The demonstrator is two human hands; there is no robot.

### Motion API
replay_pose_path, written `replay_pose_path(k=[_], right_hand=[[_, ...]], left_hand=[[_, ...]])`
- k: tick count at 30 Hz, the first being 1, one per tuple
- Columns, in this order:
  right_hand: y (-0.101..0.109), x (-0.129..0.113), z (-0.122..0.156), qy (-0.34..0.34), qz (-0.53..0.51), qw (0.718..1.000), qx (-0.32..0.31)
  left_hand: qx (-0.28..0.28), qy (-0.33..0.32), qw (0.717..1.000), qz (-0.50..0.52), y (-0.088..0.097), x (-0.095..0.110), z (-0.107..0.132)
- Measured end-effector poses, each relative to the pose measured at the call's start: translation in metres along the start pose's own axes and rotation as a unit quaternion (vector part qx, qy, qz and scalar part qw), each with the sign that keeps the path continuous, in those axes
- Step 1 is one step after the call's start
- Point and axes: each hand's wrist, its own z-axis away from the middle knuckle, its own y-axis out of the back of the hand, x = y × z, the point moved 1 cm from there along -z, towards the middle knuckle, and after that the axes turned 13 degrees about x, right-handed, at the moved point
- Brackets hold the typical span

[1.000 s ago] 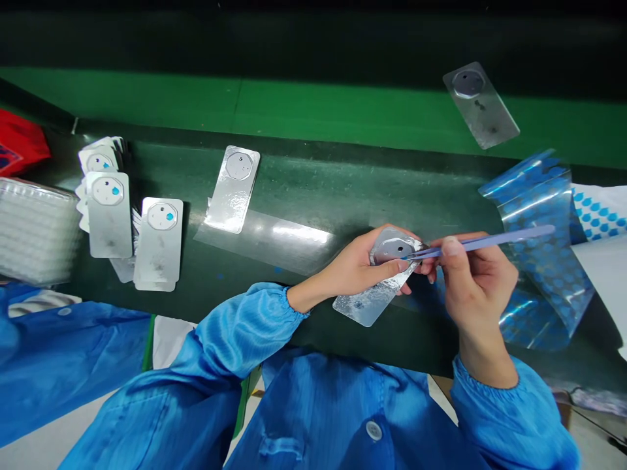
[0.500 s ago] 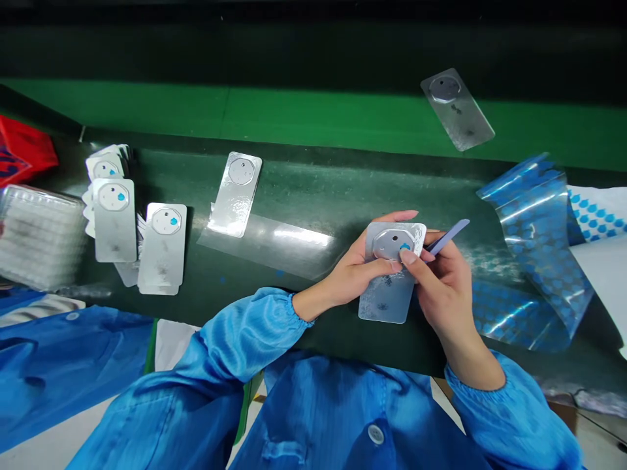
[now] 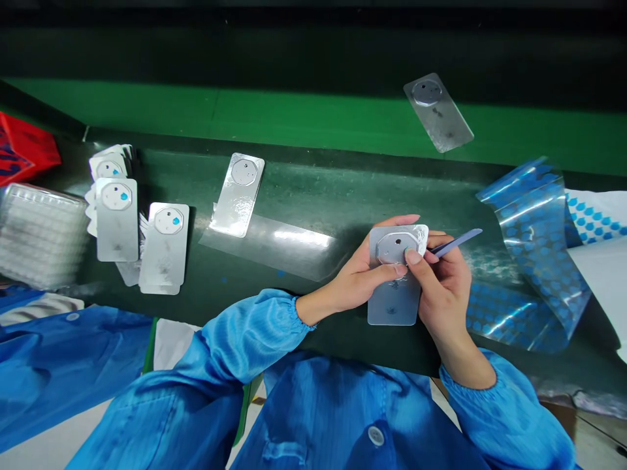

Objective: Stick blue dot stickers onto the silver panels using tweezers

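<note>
Left hand (image 3: 357, 277) clenches a foil card (image 3: 394, 303) near the patterned blue film (image 3: 529, 261); right hand (image 3: 443, 290) grasps blue plastic tweezers (image 3: 458, 243). We note: a slackened grip could drop the card, creasing it.

Our glossy blue smock (image 3: 313, 418) has elastic cuffs (image 3: 302, 311) and a silver snap (image 3: 375, 435) at lower centre; left hand (image 3: 360, 271) and right hand (image 3: 445, 294) are bare.

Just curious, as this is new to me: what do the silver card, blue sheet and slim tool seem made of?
The silver card looks like thin metal foil or metallised plastic, satin with crinkled bright patches. The blue sheet seems glossy plastic film, curling and streaked with glare. The slim tool looks smooth and blue-tinted; metal or plastic, I cannot tell.
</note>
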Motion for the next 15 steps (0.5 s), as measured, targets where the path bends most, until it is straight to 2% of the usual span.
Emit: replay_pose_path(k=[5,11,15], right_hand=[[0.0029,0.0056,-0.0003,-0.019,-0.011,1.0,0.0],[0.0058,0.0084,-0.0024,-0.072,-0.037,0.996,-0.028],[0.0087,0.0098,-0.0003,-0.073,-0.018,0.997,-0.009]], left_hand=[[0.002,-0.029,0.999,-0.024,-0.0003,-0.0021,0.0026],[0.001,0.005,1.0,-0.027,0.0043,-0.0041,0.001],[0.01,0.005,0.999,-0.037,0.0058,-0.0062,0.0008]])
